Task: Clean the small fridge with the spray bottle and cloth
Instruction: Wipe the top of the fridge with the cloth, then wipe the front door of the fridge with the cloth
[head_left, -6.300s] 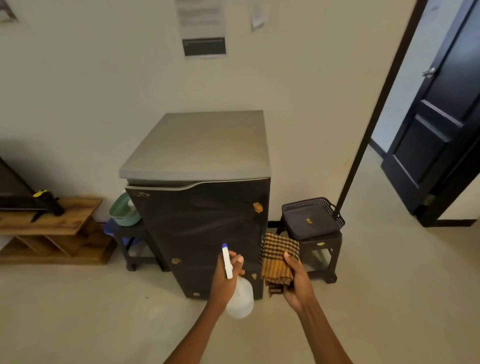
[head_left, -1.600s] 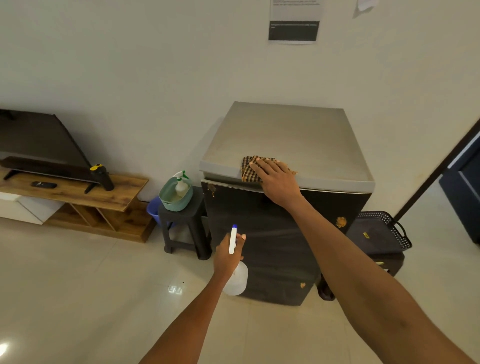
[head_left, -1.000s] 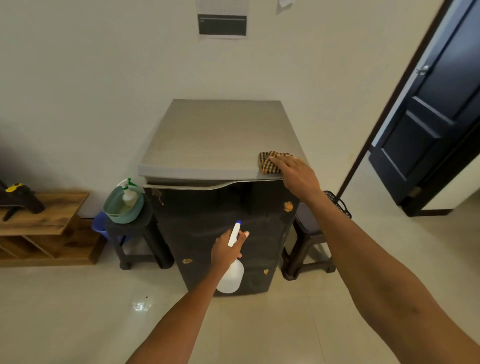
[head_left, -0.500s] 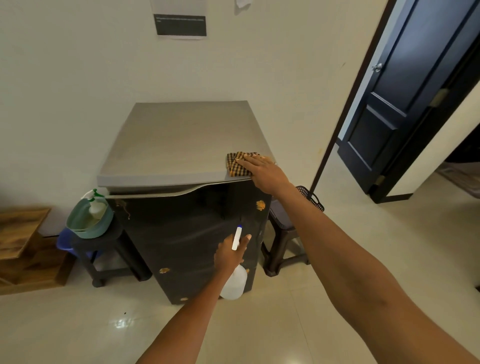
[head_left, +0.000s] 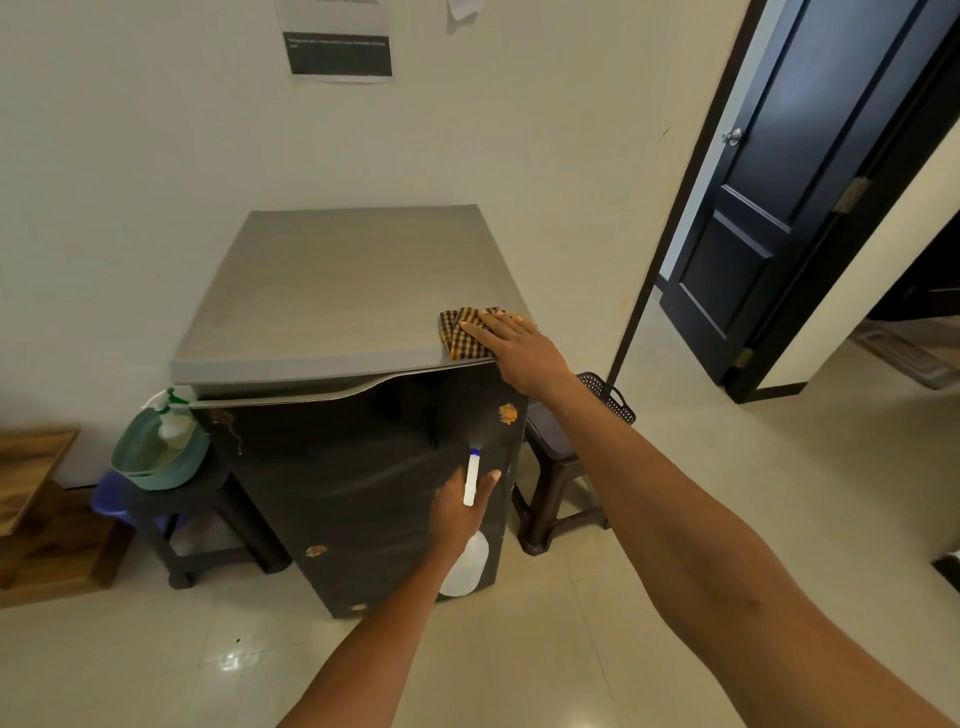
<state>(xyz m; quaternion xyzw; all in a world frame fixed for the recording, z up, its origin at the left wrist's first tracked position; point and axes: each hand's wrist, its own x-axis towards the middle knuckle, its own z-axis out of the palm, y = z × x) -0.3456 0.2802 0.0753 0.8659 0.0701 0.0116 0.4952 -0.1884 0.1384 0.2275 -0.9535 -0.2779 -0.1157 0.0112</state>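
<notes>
The small black fridge with a flat grey top (head_left: 332, 291) stands against the wall. A soft checked cloth in orange and black (head_left: 462, 335) lies on the front right corner of the fridge top. The right hand (head_left: 511, 343) lies flat on it with straight fingers, pressing it down.

The left hand (head_left: 460, 512) is wrapped around the neck of a see-through plastic spray bottle with a white and blue nozzle (head_left: 470, 540). It holds the bottle low, in front of the fridge door, with the nozzle pointing up.

The cloth is light and floppy. It will bunch up if pushed by one edge, so a flat palm on the middle is the best way to slide it. The grey top looks smooth, so the cloth should glide easily. The bottle looks light and a bit slippery, and its thin neck is the good place to hold it.

The black door has some orange spots (head_left: 508, 413) on it, so it probably needs wiping too.

A green bowl with another sprayer (head_left: 158, 444) sits on a dark stool beside the fridge.
</notes>
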